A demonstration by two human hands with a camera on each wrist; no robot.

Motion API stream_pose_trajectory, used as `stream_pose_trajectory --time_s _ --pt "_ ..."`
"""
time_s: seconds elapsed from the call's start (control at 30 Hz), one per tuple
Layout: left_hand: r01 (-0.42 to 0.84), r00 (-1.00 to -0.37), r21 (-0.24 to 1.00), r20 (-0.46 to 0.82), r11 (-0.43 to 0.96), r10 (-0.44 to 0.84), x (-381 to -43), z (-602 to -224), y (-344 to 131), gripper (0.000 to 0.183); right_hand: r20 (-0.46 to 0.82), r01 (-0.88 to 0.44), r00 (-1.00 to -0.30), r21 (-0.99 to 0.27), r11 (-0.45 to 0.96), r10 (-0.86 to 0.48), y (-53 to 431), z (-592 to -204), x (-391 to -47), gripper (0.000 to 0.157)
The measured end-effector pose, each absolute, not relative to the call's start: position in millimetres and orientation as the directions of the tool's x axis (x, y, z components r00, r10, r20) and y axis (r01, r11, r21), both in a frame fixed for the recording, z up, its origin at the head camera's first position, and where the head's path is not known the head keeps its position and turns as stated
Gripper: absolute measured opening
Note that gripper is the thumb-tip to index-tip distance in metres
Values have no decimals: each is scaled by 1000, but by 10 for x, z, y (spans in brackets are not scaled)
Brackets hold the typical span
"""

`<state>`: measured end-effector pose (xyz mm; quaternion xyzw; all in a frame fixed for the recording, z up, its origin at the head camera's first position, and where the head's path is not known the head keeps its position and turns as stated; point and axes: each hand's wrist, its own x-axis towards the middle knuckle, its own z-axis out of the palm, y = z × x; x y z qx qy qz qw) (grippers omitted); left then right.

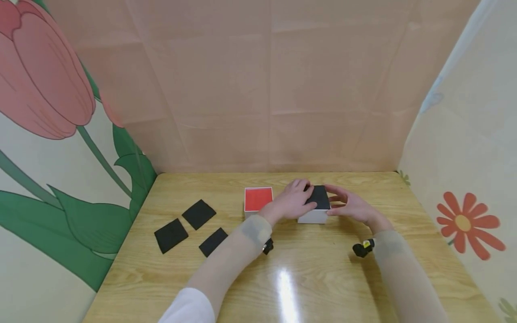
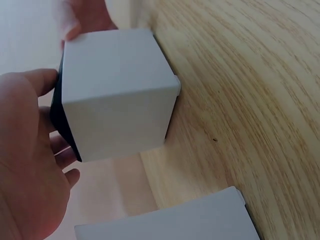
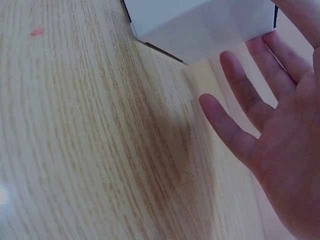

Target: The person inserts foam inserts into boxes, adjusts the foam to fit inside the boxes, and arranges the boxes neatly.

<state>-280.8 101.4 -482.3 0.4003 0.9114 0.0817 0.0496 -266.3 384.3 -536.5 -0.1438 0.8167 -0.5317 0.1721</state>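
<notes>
In the head view my left hand point(image 1: 291, 198) reaches over a white box point(image 1: 312, 217) from the left. Its thumb and fingers pinch a black square sheet point(image 1: 320, 197) lying across the box top. The left wrist view shows the sheet's edge point(image 2: 59, 112) bowed up from the rim, with the left hand point(image 2: 25, 145) beside it. My right hand point(image 1: 353, 207) is at the box's right side, fingers spread, thumb near the front corner. Seen from the right wrist, the fingers of that hand point(image 3: 290, 130) are loosely extended, some near the box wall point(image 3: 210, 25). The box's inside is hidden.
A second white box with a red top face point(image 1: 258, 198) stands to the left, partly behind my left wrist. Further left lie three black squares point(image 1: 199, 214) on the wooden table point(image 1: 323, 269). Printed curtains point(image 1: 266, 89) rise along the back and sides.
</notes>
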Motion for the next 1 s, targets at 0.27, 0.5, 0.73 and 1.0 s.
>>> stream_pose_trajectory --time_s 0.27,0.5,0.73,1.0 --pt "711 -684 214 -13 670 729 -2833 -4861 1016 63 -135 -55 -901 -907 417 -413 3855 -5367 -2665 95" --pt "729 -670 155 -38 666 742 -2825 -4817 1038 62 -126 -62 -904 -907 416 -408 3867 -5394 -2684 96" --pt "748 -658 76 -41 659 752 -2825 -4786 1055 62 -136 -59 -904 -899 434 -405 3868 -5397 -2688 97" --pt "724 -677 135 -54 677 734 -2856 -4783 1075 64 -147 -48 -901 -901 431 -407 3864 -5381 -2681 98"
